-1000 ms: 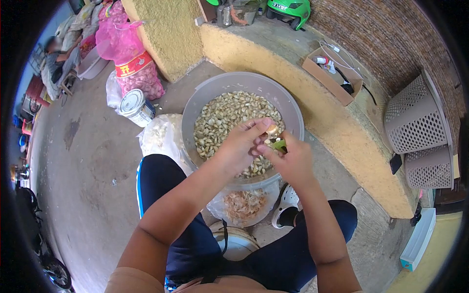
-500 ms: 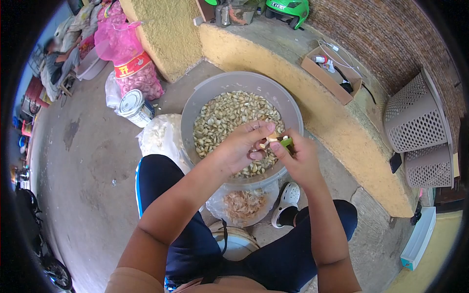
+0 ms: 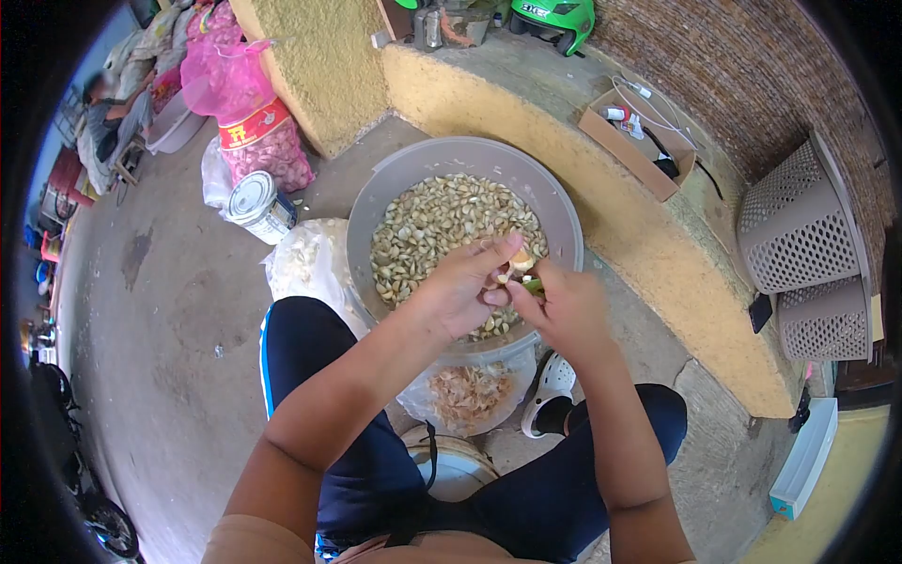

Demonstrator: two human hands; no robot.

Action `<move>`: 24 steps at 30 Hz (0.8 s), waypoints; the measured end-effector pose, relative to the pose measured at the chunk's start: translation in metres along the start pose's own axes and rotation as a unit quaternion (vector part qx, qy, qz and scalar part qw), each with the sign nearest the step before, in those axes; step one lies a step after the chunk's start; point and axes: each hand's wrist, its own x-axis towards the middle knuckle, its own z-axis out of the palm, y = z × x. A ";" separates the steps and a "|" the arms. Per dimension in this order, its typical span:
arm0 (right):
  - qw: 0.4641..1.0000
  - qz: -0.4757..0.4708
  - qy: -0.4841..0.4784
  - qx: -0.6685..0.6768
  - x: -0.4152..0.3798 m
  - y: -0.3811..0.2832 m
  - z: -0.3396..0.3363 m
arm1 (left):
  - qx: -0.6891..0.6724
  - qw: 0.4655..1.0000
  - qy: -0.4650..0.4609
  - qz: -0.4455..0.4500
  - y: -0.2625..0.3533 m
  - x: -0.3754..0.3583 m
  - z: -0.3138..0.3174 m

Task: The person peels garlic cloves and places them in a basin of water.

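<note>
A large grey tub (image 3: 554, 193) holds many garlic cloves (image 3: 451, 211). Over its near right part, my left hand (image 3: 470, 287) is closed on a piece of garlic (image 3: 522, 262) with pale skin, held between thumb and fingers. My right hand (image 3: 564, 305) touches the same piece from the right and is closed on a small green-handled tool (image 3: 534, 286), mostly hidden by the fingers. The tool's blade cannot be made out. Below the tub lies a clear bag with brownish peels (image 3: 470, 395).
A white bag (image 3: 308, 263), a paint can (image 3: 263, 207) and a pink net sack (image 3: 272, 155) stand left. At right are a low yellow wall (image 3: 564, 150), a cardboard box (image 3: 629, 155) and perforated baskets (image 3: 799, 235). Another person (image 3: 117, 117) sits far left.
My right hand has shifted slightly left and turned, bringing its thumb and the green tool closer to my left fingers. The garlic piece now shows more of its pale side.
</note>
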 end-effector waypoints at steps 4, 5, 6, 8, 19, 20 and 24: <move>1.000 -0.006 0.009 -0.016 0.000 0.001 0.010 | 0.012 1.000 0.028 0.001 0.000 -0.001 0.000; 1.000 0.017 -0.004 0.017 0.000 0.001 0.010 | 0.015 0.999 0.038 0.000 0.000 -0.001 -0.002; 0.998 0.041 -0.018 0.050 0.000 0.001 0.009 | 0.017 0.999 0.048 -0.002 0.000 0.000 -0.003; 0.987 0.089 -0.021 0.135 -0.001 0.002 0.006 | 0.028 0.998 0.050 -0.004 -0.001 0.004 -0.008; 0.902 0.204 -0.021 0.380 0.005 -0.003 -0.007 | 0.099 0.995 0.007 -0.027 0.001 0.004 -0.008; 0.892 0.229 -0.032 0.389 0.005 -0.003 -0.009 | 0.115 0.993 0.012 -0.025 0.002 0.002 -0.005; 0.899 0.235 -0.014 0.370 0.003 0.004 -0.009 | 0.123 0.990 0.038 -0.057 0.009 -0.002 0.003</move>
